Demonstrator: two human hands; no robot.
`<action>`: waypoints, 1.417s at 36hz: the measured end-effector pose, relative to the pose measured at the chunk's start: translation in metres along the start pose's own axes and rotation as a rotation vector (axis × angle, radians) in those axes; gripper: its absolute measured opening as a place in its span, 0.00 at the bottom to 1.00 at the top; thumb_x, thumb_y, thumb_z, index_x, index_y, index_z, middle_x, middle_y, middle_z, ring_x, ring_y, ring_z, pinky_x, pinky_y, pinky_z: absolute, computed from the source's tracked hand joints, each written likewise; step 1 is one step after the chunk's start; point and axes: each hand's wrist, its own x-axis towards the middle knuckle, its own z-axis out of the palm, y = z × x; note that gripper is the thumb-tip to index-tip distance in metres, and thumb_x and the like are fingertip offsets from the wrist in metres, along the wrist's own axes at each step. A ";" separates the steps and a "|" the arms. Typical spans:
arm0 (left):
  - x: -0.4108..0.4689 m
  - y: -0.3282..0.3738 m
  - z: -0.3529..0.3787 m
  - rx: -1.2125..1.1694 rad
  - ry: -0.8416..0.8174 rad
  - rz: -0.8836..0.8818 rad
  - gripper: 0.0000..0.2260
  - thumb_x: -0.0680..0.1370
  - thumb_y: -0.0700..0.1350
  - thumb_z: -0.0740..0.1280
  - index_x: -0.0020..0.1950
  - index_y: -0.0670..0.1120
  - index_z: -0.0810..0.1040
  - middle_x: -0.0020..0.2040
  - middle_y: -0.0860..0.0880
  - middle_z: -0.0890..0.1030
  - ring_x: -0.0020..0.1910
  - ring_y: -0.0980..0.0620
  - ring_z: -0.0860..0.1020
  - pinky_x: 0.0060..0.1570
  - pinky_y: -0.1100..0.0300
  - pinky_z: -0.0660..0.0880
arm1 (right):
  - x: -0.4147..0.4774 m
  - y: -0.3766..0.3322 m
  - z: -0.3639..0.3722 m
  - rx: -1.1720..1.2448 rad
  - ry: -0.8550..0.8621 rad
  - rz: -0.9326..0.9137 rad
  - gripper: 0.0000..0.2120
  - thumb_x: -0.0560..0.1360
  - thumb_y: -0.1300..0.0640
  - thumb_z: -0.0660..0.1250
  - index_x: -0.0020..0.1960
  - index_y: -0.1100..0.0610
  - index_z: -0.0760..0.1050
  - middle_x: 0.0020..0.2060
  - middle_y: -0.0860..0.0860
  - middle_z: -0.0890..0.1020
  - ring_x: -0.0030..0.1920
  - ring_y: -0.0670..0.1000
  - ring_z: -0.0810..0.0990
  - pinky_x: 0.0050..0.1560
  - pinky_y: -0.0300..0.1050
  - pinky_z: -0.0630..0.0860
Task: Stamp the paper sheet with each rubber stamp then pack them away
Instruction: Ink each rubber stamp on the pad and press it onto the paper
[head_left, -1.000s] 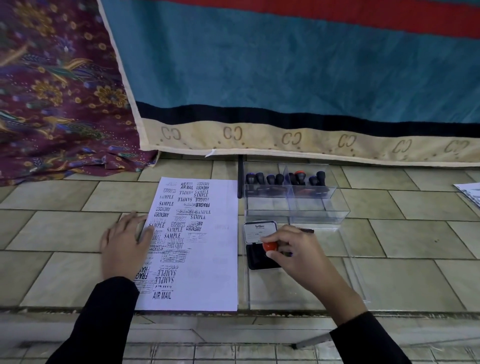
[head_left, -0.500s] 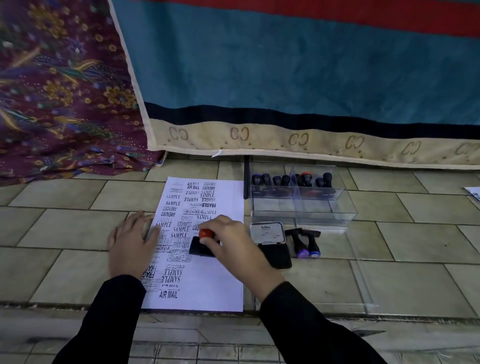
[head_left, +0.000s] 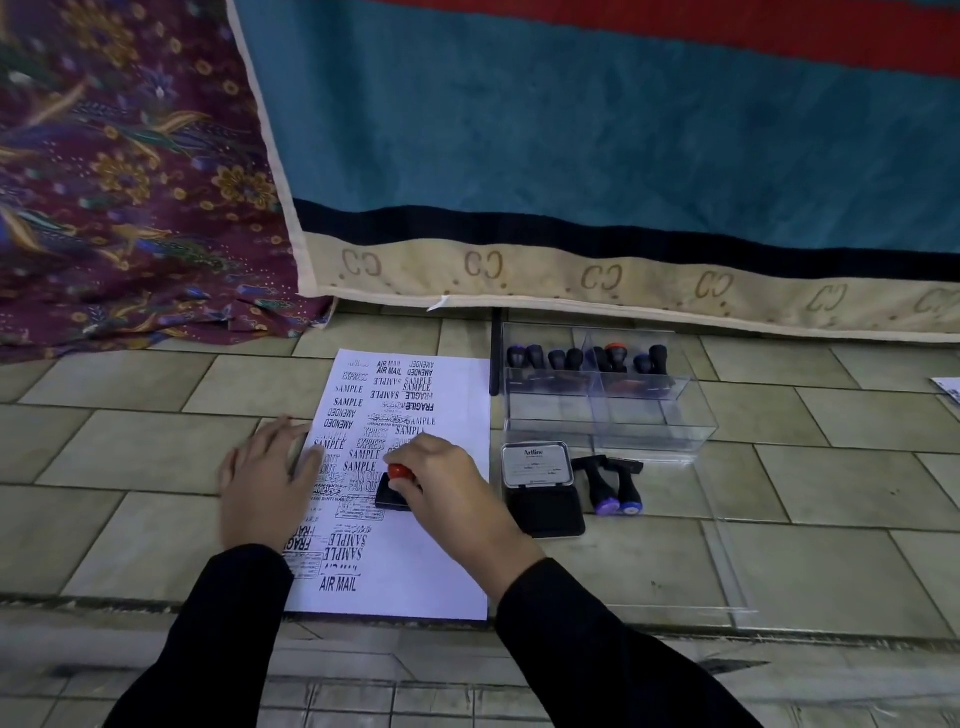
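Pressing noted: right hand (head_left: 457, 488) grips a red-knobbed stamp (head_left: 399, 472), fingers and thumb curled round the handle, with the black base down on the paper sheet (head_left: 441, 561) directly under the fingertips. Left hand (head_left: 267, 483) lies flat with fingers straight and slightly spread, tips on the sheet's left edge, holding nothing. The sheet rests on the tiled floor (head_left: 130, 452). Printed marks (SAMPLE, EXPRESS, AIR MAIL, FRAGILE) cover the area beyond and between the two sets of fingers. Just right of the right hand, off the sheet, sits an open ink pad (head_left: 550, 506), lid raised. Past the pad, farther from the fingers, two purple-capped stamps (head_left: 605, 486) lie on their sides. Beyond those, a clear box (head_left: 649, 415) holds a row of upright stamps (head_left: 587, 358) along its far wall.
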 end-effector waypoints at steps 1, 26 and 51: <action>0.000 0.000 0.000 0.003 -0.003 0.001 0.14 0.79 0.49 0.66 0.64 0.49 0.77 0.72 0.49 0.71 0.72 0.48 0.65 0.71 0.52 0.53 | -0.001 0.000 0.001 0.007 0.001 0.002 0.12 0.78 0.63 0.63 0.61 0.61 0.76 0.55 0.56 0.78 0.55 0.55 0.76 0.56 0.49 0.74; -0.001 0.001 0.001 0.001 -0.006 -0.012 0.15 0.79 0.49 0.66 0.64 0.49 0.77 0.72 0.49 0.71 0.73 0.48 0.65 0.72 0.50 0.53 | 0.002 0.010 0.003 0.131 0.051 0.004 0.13 0.74 0.62 0.69 0.59 0.59 0.79 0.53 0.54 0.81 0.51 0.53 0.79 0.57 0.44 0.75; 0.000 -0.002 0.003 -0.004 0.001 0.009 0.14 0.78 0.51 0.64 0.62 0.50 0.77 0.71 0.49 0.72 0.71 0.48 0.66 0.71 0.51 0.53 | -0.098 0.087 -0.138 -0.064 0.728 0.184 0.16 0.70 0.67 0.72 0.54 0.53 0.77 0.47 0.47 0.80 0.47 0.39 0.79 0.51 0.26 0.74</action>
